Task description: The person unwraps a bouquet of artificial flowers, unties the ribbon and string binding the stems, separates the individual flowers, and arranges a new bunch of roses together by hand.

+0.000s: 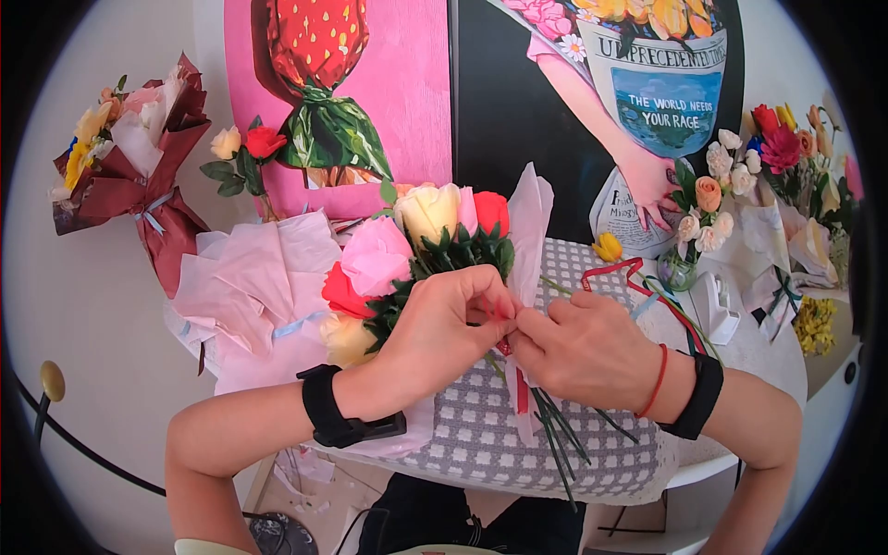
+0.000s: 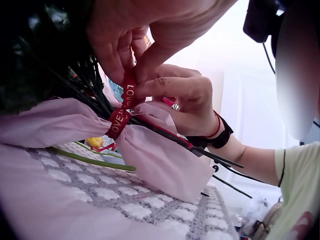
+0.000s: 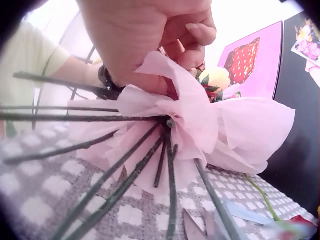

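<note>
A bouquet of pink, cream and red flowers (image 1: 377, 257) lies on the checked cloth, its dark green stems (image 1: 558, 435) pointing toward the person. Pink paper (image 2: 165, 160) is gathered round the stems, bound by a red ribbon (image 2: 119, 122) with gold lettering. Above that binding, the left hand (image 1: 439, 319) pinches the ribbon between thumb and fingers. The right hand (image 1: 592, 347) meets it fingertip to fingertip, pinching at the same spot. In the right wrist view, pink paper (image 3: 190, 115) partly hides the fingers and the ribbon.
Loose pink wrapping paper (image 1: 254, 277) lies at the left. A wrapped bouquet (image 1: 153, 176) stands behind it. At the right are a glass vase (image 1: 678, 270) of flowers, a white dispenser (image 1: 717, 308) and loose red ribbon (image 1: 634, 268). Two paintings (image 1: 416, 92) rise at the back.
</note>
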`<state>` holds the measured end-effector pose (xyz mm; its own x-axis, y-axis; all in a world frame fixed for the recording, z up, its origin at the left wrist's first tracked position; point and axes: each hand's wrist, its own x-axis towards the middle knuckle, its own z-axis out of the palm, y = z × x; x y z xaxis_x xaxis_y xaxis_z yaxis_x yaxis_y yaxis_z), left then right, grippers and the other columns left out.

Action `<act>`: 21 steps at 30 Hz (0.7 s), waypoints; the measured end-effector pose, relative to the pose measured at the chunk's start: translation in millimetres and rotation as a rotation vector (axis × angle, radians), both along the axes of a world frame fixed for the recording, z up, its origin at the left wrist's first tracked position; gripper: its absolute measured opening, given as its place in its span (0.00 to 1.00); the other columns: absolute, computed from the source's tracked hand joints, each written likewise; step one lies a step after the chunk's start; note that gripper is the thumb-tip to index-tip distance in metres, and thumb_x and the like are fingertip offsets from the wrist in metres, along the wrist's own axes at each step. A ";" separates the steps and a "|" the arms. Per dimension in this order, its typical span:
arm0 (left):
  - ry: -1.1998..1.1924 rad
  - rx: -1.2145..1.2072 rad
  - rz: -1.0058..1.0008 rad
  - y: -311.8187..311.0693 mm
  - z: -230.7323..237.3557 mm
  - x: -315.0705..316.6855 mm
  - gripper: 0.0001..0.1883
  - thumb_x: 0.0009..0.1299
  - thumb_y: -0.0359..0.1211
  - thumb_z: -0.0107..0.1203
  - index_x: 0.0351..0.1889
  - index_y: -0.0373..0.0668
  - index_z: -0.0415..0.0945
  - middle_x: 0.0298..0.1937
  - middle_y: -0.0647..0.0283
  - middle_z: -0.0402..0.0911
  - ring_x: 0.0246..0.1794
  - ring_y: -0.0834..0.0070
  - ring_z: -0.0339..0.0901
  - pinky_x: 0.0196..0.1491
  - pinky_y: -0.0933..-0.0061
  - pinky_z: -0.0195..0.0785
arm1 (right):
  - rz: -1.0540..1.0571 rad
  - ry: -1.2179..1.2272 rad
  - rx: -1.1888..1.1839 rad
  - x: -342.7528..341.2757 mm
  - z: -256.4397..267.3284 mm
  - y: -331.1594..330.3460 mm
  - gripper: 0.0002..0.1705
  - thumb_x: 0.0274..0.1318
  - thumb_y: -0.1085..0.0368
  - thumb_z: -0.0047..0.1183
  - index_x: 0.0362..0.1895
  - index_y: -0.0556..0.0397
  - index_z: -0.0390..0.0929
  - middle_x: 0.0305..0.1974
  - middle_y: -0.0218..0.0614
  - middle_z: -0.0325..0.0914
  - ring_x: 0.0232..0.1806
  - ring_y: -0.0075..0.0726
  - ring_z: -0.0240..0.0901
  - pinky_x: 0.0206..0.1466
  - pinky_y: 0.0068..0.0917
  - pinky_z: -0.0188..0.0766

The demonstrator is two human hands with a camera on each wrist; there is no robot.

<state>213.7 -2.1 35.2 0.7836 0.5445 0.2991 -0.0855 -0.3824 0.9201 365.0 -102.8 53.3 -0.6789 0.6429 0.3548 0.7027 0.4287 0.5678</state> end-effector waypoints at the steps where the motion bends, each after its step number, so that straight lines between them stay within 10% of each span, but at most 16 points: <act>1: 0.007 0.041 0.004 -0.5 0.3 -0.6 0.07 0.59 0.15 0.49 0.28 0.36 0.68 0.37 0.63 0.77 0.39 0.81 0.73 0.44 0.79 0.69 | -0.048 0.067 -0.069 -0.4 1.6 -0.8 0.06 0.35 0.65 0.52 0.22 0.52 0.73 0.25 0.34 0.67 0.22 0.32 0.70 0.23 0.30 0.65; 11: -0.059 0.588 0.047 -14.9 3.4 -0.5 0.16 0.47 0.11 0.45 0.31 0.37 0.67 0.32 0.58 0.66 0.32 0.64 0.70 0.33 0.69 0.65 | -0.037 1.025 -0.668 22.3 1.4 25.3 0.06 0.43 0.72 0.50 0.30 0.58 0.75 0.27 0.40 0.77 0.27 0.37 0.75 0.30 0.28 0.68; 21: 0.134 1.044 0.102 -14.4 4.1 -1.7 0.16 0.46 0.17 0.49 0.34 0.36 0.63 0.35 0.56 0.63 0.38 0.59 0.67 0.39 0.64 0.63 | 0.045 1.151 -0.931 26.3 5.3 33.1 0.07 0.47 0.71 0.51 0.31 0.62 0.76 0.22 0.33 0.74 0.26 0.19 0.67 0.32 0.22 0.67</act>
